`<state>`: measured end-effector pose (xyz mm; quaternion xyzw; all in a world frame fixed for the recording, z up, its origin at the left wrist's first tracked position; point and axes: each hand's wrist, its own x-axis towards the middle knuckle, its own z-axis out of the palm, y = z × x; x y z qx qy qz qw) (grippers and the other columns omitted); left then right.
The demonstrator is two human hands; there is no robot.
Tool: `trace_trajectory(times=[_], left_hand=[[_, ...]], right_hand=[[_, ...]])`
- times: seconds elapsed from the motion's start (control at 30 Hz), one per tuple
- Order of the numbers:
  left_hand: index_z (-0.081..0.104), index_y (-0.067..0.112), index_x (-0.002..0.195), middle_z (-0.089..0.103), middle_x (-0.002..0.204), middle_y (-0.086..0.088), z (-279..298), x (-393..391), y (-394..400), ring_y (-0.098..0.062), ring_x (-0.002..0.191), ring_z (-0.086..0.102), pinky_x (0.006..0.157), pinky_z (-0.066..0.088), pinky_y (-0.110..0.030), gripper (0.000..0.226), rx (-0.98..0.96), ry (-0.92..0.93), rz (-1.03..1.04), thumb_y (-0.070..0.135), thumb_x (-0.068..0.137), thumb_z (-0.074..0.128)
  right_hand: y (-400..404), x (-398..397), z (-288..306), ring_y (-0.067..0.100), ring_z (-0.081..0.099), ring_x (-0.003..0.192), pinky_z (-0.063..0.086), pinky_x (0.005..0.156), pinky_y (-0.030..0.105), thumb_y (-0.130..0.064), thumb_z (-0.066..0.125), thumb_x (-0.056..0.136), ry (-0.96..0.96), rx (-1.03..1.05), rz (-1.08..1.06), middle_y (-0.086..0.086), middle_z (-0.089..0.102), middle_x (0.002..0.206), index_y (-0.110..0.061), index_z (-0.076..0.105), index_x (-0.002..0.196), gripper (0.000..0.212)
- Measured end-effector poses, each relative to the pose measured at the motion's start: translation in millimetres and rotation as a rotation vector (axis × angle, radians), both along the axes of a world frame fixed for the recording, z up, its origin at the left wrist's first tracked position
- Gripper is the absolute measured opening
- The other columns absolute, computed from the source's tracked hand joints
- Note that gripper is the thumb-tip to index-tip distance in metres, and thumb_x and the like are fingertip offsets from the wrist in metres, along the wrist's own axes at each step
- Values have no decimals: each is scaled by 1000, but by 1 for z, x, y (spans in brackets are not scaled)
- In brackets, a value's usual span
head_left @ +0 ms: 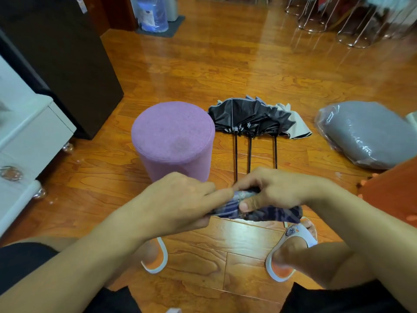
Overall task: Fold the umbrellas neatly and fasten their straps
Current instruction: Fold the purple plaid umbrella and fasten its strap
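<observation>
The folded umbrella [266,211] is a compact bundle of purple-patterned cloth, held level above the wooden floor [225,64], between the person's knees. The cloth is gathered tight, with its right end free and slightly flared. The left hand [180,199] curls its fingers round the bundle's left end. The right hand [275,188] holds the middle, its thumb pressed flat on the cloth and its fingers wrapped over the top. Both grips are closed on the bundle. The strap cannot be made out; motion blur softens the cloth near the hands.

Three more umbrellas [250,118] lie on the floor beyond the hands, canopies collapsed in a black heap with a pale edge, shafts pointing toward the person. Their handles are hidden behind the right hand.

A purple round stool [173,136] stands just left of those umbrellas. A grey cushion in clear plastic [370,134] lies to the right, well apart. A dark cabinet [56,53] and white furniture [27,132] bound the left side. Open floor runs beyond the black heap and between the two slippers [291,256].
</observation>
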<state>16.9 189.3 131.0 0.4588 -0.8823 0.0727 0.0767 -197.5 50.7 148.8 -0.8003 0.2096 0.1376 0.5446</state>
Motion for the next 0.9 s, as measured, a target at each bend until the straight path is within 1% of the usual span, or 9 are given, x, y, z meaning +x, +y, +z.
trace_trajectory(times=[0.07,0.17,0.27,0.37,0.5,0.6,0.67,0.73,0.9], left_hand=[[56,25,115,55,75,4,2,-2,17,-20,59,59,38,37,-34,40,30,26,74,36,77,53],[50,30,116,63,81,5,5,0,41,-23,64,65,42,44,-37,46,80,86,216,42,72,51],[45,36,129,71,93,6,14,11,62,-28,76,68,52,49,-37,60,120,191,430,45,71,55],[42,40,131,72,98,2,29,18,78,-32,86,68,64,49,-39,59,167,430,746,39,77,66],[51,36,110,68,88,5,59,31,77,-16,67,62,63,49,-36,35,286,887,926,30,83,73],[47,42,105,67,80,0,89,32,73,-7,47,50,54,46,-38,36,336,926,842,29,83,73],[46,41,105,68,81,1,104,33,72,-9,51,52,56,49,-41,36,298,881,837,30,83,71],[46,36,110,68,80,2,118,38,71,-11,54,56,56,51,-38,34,286,856,896,32,86,70],[55,13,101,68,81,-8,142,82,78,-21,57,65,55,53,-30,43,649,1200,1040,54,93,67]], right_hand=[[11,6,8,6,64,71,47,67,20,-20,71,94,22,4,16,-10,72,79,-31,74,98,12],[24,18,18,18,70,83,57,79,38,-35,72,92,112,-123,93,-2,76,92,-28,73,105,15],[35,33,28,16,65,92,52,85,42,-48,67,93,59,-565,128,-5,73,103,-29,67,118,31],[45,45,36,17,55,115,44,100,39,-39,70,92,-264,-821,41,0,64,127,-22,58,136,49],[53,68,35,31,37,140,25,119,49,-37,63,86,-340,-1375,239,6,44,150,-19,34,154,76],[43,98,47,34,56,114,35,111,50,-33,47,88,-543,-1503,168,8,62,112,-12,59,124,44],[32,119,59,32,59,80,47,80,44,-26,56,90,-679,-1483,152,5,58,80,-11,60,93,16],[22,139,72,30,53,65,40,58,39,-20,64,83,-726,-1474,194,2,52,68,-15,54,80,12],[29,212,115,26,55,74,43,73,40,-19,58,83,-837,-1553,514,-3,55,71,-22,53,78,7]])
